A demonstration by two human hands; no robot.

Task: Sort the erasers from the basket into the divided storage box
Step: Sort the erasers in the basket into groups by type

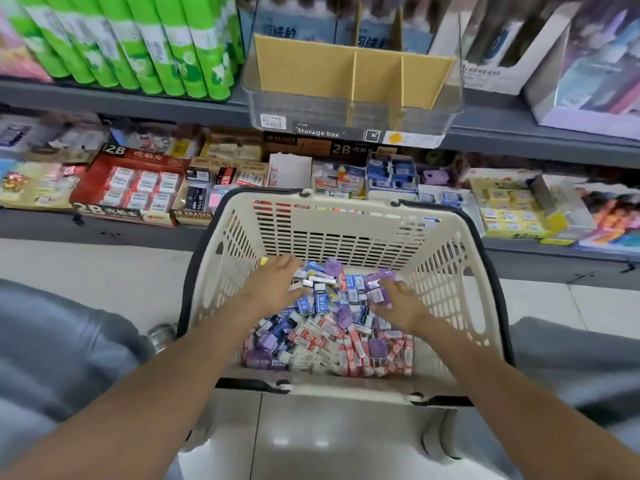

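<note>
A cream plastic basket (pixel 446 271) with black handles sits in front of me, its bottom covered by a heap of purple, blue and red-and-white erasers (pixel 325 337). My left hand (pixel 273 282) reaches into the far left of the heap, thumb spread, fingertips among blue and white erasers. My right hand (pixel 398 301) is at the far right of the heap, its fingers curled round purple erasers (pixel 377 284). The clear storage box (pixel 270 98), with cardboard dividers making three compartments that hold nothing, stands on the upper shelf straight ahead.
The lower shelf (pixel 104 223) behind the basket holds open cartons of boxed erasers (pixel 138 185). Green bottles (pixel 156 46) stand left of the storage box and display boxes (pixel 519 53) to its right. My grey-clad knees flank the basket over a pale tiled floor.
</note>
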